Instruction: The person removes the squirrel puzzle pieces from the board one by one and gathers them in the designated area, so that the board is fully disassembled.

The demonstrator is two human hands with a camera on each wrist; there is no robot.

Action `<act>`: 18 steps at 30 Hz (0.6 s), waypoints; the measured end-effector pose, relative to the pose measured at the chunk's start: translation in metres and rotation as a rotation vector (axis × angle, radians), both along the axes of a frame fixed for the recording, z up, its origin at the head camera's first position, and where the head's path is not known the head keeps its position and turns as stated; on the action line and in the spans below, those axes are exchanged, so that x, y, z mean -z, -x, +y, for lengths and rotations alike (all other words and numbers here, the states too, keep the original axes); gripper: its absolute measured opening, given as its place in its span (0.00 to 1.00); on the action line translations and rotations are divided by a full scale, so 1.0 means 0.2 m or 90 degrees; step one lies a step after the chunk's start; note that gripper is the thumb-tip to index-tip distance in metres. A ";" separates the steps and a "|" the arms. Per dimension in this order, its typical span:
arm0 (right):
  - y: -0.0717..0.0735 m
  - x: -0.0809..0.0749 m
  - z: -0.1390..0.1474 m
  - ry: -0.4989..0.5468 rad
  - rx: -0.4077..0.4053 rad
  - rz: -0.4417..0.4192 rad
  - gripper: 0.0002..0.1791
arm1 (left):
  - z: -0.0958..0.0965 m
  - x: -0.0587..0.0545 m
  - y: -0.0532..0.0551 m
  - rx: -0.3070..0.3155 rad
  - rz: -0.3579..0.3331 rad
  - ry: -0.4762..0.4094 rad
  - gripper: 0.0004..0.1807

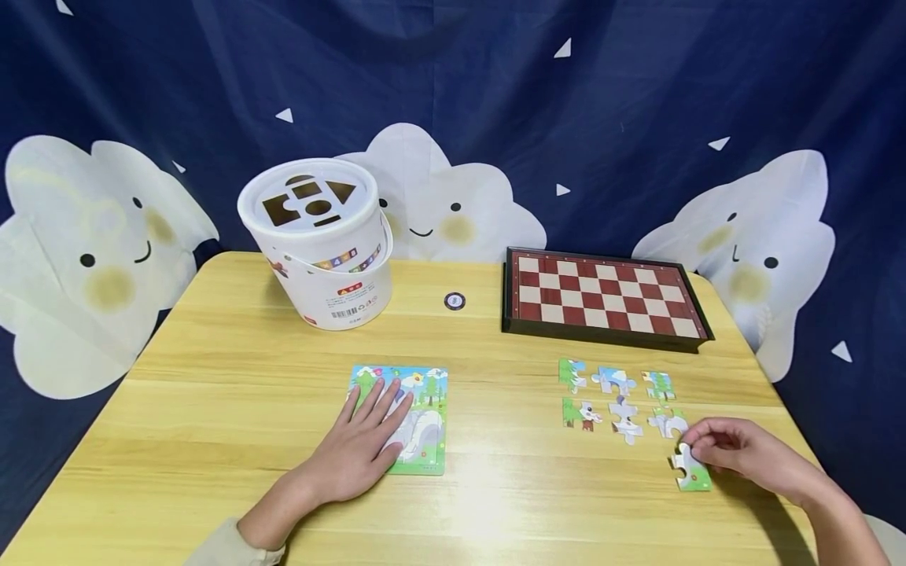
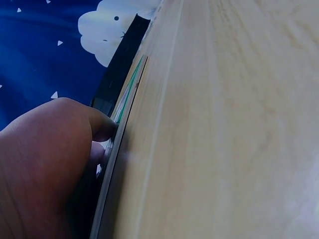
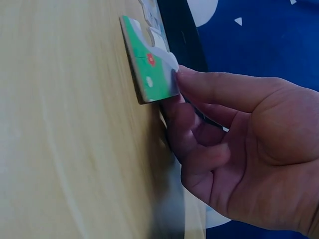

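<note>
My left hand [image 1: 357,452] lies flat, fingers spread, on a square picture puzzle board [image 1: 430,432] at the table's middle left. In the left wrist view the board's thin edge [image 2: 130,92] shows beside the left thumb [image 2: 102,124]. Between thumb and fingers, my right hand [image 1: 753,456] pinches a puzzle piece [image 1: 695,475], green with a red flower and a grey-white part. The right wrist view shows this piece [image 3: 154,74] tilted close to the tabletop. Several loose puzzle pieces [image 1: 614,380] lie in two rows beyond the right hand; the nearest [image 1: 665,423] is close to its fingertips.
At the back left stands a white bucket [image 1: 354,295] with shape holes in its lid. A small dark round disc [image 1: 455,301] lies right of it. The red and white checkerboard [image 1: 602,295] sits at the back right. A blue curtain [image 1: 453,71] hangs behind the wooden table [image 1: 510,487].
</note>
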State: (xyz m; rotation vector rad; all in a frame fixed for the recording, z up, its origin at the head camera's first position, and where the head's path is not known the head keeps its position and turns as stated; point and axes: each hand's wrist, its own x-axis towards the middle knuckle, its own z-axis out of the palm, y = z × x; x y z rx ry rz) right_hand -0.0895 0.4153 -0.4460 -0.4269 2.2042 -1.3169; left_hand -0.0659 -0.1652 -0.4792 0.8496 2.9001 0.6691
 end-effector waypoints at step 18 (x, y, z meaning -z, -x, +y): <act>0.01 -0.08 -0.12 -0.070 0.029 0.128 0.08 | 0.01 -0.01 0.00 -0.001 -0.006 -0.002 0.33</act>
